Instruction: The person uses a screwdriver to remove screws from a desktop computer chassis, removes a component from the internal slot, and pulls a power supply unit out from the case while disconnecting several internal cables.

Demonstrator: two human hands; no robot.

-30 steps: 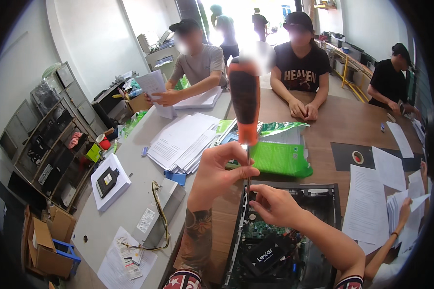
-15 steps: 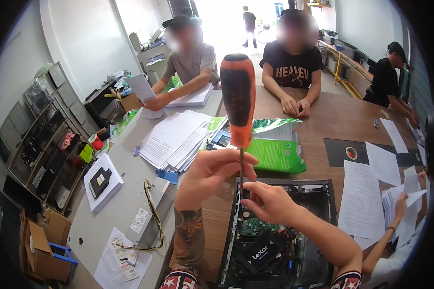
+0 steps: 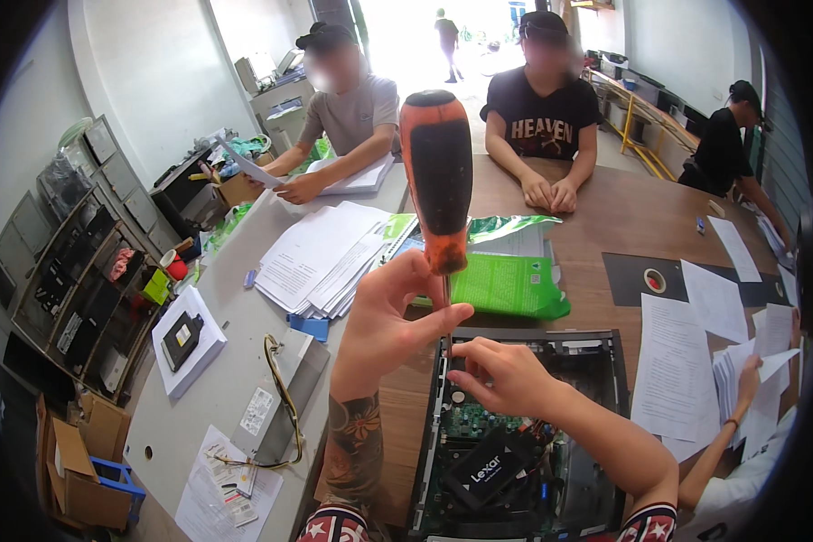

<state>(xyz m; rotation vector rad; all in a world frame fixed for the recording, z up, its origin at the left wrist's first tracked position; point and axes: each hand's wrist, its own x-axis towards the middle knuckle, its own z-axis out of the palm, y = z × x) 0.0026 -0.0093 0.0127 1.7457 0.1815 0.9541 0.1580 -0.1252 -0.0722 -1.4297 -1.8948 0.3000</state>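
Observation:
An upright screwdriver (image 3: 438, 172) with an orange and black handle stands over the far left edge of an opened computer case (image 3: 619, 379). My left hand (image 3: 393, 316) is closed around it, fingers at the base of the handle and along the upper shaft. Beside the lower end of the shaft, my right hand (image 3: 506, 375) has its thumb and fingers curled in; whatever they pinch is too small or hidden to make out. Inside the case lie a green circuit board (image 3: 461, 420), a black drive (image 3: 486, 470) and several cables.
A green package (image 3: 510, 287) lies beyond the case. To the left are a metal power supply (image 3: 275, 397) with cables, loose papers (image 3: 312, 262) and a black optical drive (image 3: 182, 340) on a paper stack. A tape roll (image 3: 654, 281) and sheets lie right. Several people sit around the tables.
My left hand has shifted up the shaft to the handle's base, its thumb now lower. The screwdriver leans slightly differently. Across the table, the person on the left has lowered their paper.

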